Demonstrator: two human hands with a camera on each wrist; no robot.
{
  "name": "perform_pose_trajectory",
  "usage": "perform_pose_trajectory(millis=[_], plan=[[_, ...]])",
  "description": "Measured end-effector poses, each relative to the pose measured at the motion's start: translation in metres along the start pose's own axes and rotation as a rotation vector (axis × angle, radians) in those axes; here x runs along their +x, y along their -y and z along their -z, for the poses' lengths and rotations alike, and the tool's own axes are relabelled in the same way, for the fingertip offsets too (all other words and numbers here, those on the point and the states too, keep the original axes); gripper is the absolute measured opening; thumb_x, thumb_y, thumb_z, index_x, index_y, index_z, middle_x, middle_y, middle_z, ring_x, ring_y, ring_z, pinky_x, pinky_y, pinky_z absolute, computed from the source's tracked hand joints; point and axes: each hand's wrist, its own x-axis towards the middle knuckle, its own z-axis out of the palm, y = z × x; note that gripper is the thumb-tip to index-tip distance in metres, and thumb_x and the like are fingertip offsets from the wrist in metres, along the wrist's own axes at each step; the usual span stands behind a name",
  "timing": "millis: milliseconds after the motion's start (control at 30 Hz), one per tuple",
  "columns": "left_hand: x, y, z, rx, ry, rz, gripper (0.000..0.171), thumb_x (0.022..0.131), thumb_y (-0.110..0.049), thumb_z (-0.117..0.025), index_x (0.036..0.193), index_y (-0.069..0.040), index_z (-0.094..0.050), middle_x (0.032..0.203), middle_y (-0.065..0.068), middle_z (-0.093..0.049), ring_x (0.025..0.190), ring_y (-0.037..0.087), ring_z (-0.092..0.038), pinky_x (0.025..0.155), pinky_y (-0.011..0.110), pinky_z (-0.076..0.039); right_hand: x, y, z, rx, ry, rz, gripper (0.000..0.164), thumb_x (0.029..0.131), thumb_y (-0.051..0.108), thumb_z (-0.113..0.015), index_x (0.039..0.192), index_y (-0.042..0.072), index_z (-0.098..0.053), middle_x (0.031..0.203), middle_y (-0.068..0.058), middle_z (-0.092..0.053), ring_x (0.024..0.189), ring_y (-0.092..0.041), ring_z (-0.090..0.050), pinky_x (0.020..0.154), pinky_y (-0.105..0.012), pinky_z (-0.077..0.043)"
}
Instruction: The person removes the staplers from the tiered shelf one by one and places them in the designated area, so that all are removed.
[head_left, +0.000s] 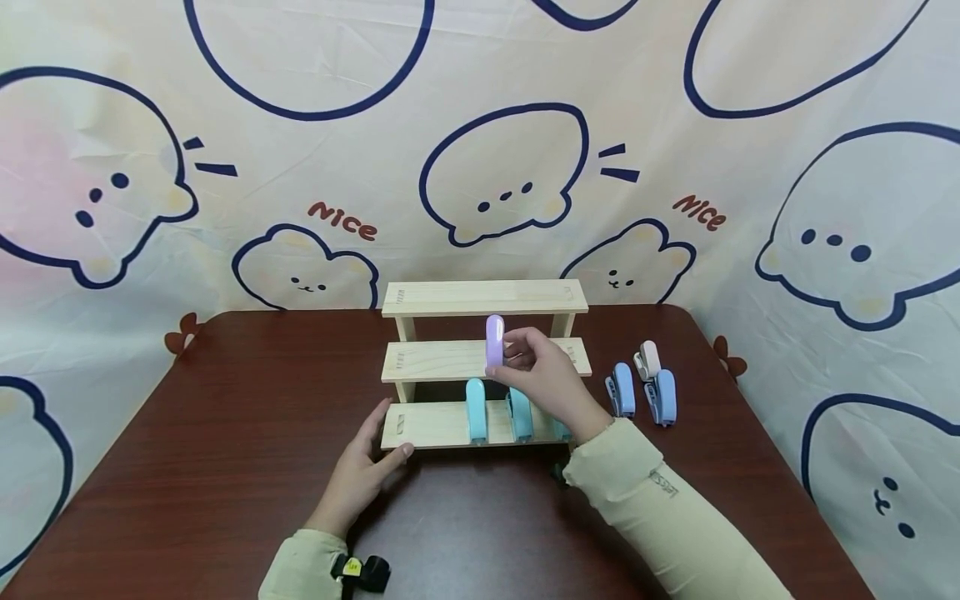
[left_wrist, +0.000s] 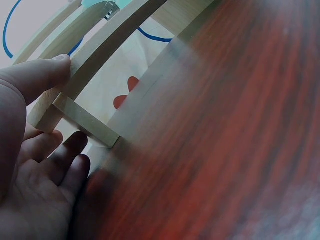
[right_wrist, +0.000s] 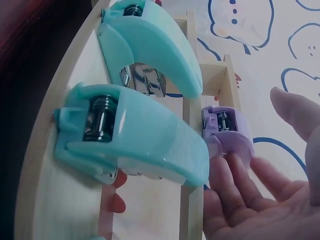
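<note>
A three-tier wooden display rack (head_left: 427,427) stands on the table. My left hand (head_left: 363,467) grips the left end of its lowest board, thumb on the front edge and the other fingers around the end. On the middle board a purple stapler (head_left: 494,342) stands nose up. My right hand (head_left: 546,379) is beside it; in the right wrist view the fingertips (right_wrist: 242,172) touch its side while the thumb (right_wrist: 290,107) is spread apart from it. Teal staplers (head_left: 476,410) line the lowest board, one partly hidden behind the right wrist.
Right of the rack, two blue staplers (head_left: 620,390) and a white stapler (head_left: 647,360) stand on the dark red-brown table (head_left: 225,450). A patterned cloth (head_left: 502,67) hangs behind and at both sides. The rack's top board (head_left: 483,296) lies above and behind the right hand.
</note>
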Motion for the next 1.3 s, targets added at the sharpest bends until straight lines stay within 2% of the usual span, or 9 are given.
perform_pose_trajectory(millis=[267, 700, 1033, 1300], plan=[[-0.001, 0.002, 0.000, -0.004, 0.007, 0.001, 0.090, 0.090, -0.032, -0.078, 0.161, -0.016, -0.025, 0.161, 0.013, -0.031, 0.148, 0.029, -0.025, 0.116, 0.054, -0.025, 0.010, 0.005, -0.006, 0.016, -0.040, -0.059, 0.062, 0.084, 0.032, -0.083, 0.135, 0.013, -0.052, 0.110, -0.005, -0.062, 0.097, -0.021, -0.063, 0.082, -0.037, -0.056], [-0.001, -0.002, 0.000, 0.006, 0.008, 0.010, 0.088, 0.091, -0.029, -0.077, 0.160, -0.017, -0.026, 0.161, 0.012, -0.032, 0.148, 0.030, -0.027, 0.116, 0.055, -0.025, 0.015, 0.009, -0.006, 0.020, -0.070, -0.072, 0.059, 0.087, 0.020, -0.081, 0.136, 0.012, -0.051, 0.112, -0.007, -0.060, 0.097, -0.023, -0.062, 0.080, -0.035, -0.057], [-0.001, 0.000, 0.001, 0.021, -0.002, -0.007, 0.089, 0.090, -0.034, -0.077, 0.160, -0.017, -0.026, 0.162, 0.012, -0.031, 0.149, 0.031, -0.024, 0.116, 0.057, -0.024, 0.019, 0.010, -0.007, 0.045, -0.071, -0.090, 0.055, 0.088, 0.023, -0.080, 0.135, 0.012, -0.053, 0.109, -0.007, -0.061, 0.096, -0.023, -0.063, 0.079, -0.035, -0.058], [-0.001, 0.000, 0.001, 0.014, -0.001, -0.004, 0.087, 0.091, -0.032, -0.077, 0.160, -0.017, -0.026, 0.162, 0.011, -0.030, 0.148, 0.030, -0.025, 0.116, 0.055, -0.024, 0.022, 0.009, -0.010, 0.030, -0.085, -0.096, 0.053, 0.089, 0.026, -0.079, 0.133, 0.012, -0.054, 0.106, -0.006, -0.060, 0.094, -0.022, -0.063, 0.077, -0.033, -0.058]])
